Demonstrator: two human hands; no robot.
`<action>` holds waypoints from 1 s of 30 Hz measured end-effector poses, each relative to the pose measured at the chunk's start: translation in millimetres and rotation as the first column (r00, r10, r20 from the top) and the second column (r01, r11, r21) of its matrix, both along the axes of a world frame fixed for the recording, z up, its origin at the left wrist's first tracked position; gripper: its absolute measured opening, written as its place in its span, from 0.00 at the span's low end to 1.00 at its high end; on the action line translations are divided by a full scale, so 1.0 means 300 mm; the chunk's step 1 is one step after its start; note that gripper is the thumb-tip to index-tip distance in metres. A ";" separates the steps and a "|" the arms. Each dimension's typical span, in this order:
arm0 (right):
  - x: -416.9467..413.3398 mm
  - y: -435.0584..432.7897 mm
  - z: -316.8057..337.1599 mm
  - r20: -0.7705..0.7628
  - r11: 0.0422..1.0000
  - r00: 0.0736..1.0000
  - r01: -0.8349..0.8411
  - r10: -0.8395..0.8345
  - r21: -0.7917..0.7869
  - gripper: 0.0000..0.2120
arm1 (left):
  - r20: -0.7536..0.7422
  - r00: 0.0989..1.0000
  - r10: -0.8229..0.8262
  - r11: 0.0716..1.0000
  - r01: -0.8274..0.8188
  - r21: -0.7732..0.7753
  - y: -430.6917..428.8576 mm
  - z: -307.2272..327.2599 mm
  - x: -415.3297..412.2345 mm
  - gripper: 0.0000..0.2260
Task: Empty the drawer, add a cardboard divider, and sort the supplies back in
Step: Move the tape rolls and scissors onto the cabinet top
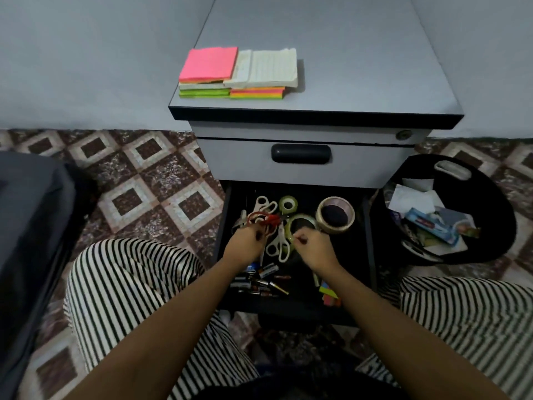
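**A:** Where is the drawer [371, 241]?

**B:** It is the low one of the grey cabinet, pulled out toward the person's knees. The upper drawer [300, 166] above it is closed and overhangs its far end.

**A:** And the hands?

**B:** Both are inside it. The left hand [248, 239] has its fingers curled round the handles of the red scissors [264, 220]. The right hand [313, 251] is curled too, just beside the white scissors [278, 245] and a clear tape roll [302, 223]. I cannot tell whether it holds anything.

**A:** What else is lying in there?

**B:** A small tape roll [287, 204] lies at the far end, and a big tape roll [336, 215] at the far right. Batteries [259, 281] are heaped near the front under the left wrist. Coloured paper tabs [328, 295] lie at the near right.

**A:** What is around the cabinet?

**B:** Sticky notes [208, 64] and a lined pad [268, 67] are stacked on the counter [360, 82]. A black bin [490, 197] full of paper and wrappers stands just right of the drawer, on the tiled floor [138, 174]. Striped trousers [121, 284] flank the drawer on both sides.
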State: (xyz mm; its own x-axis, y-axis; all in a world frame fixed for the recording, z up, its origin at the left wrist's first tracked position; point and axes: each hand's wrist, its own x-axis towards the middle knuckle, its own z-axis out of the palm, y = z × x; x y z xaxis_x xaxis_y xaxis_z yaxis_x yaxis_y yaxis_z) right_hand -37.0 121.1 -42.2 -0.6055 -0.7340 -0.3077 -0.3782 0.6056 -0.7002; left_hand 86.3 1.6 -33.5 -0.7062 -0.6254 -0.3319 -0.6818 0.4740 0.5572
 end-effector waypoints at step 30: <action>0.013 0.029 -0.171 -0.196 0.844 0.926 -0.187 0.321 0.502 0.19 | 0.488 0.868 -0.086 0.839 0.327 -0.434 0.036 -0.101 0.003 0.20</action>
